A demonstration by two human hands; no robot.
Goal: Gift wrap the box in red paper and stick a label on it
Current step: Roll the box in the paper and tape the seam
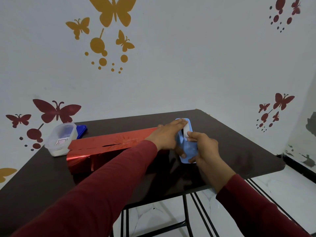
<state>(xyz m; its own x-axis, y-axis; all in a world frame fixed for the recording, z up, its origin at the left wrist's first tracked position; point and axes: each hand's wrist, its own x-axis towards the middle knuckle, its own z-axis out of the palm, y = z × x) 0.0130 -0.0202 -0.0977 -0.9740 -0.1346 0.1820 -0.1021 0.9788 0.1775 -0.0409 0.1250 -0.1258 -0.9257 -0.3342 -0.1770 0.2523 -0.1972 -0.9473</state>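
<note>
While the red-wrapped box [109, 147] lies long across the dark table [239, 151], its top seam partly taped and its near-left end paper not yet folded flat, both hands work just off the box's right end. The left hand [168, 135] lies flat, fingers straight, pressing down on a light blue tape dispenser [188, 151], I'd say to steady it. The right hand [203, 147] grips the dispenser's near end, thumb and forefinger pinching a white strip, probably to draw tape for the seam. Beside the box's left end sits a clear tub [60, 139] holding a small paper, maybe the label, with a blue lid [82, 130] behind it.
</note>
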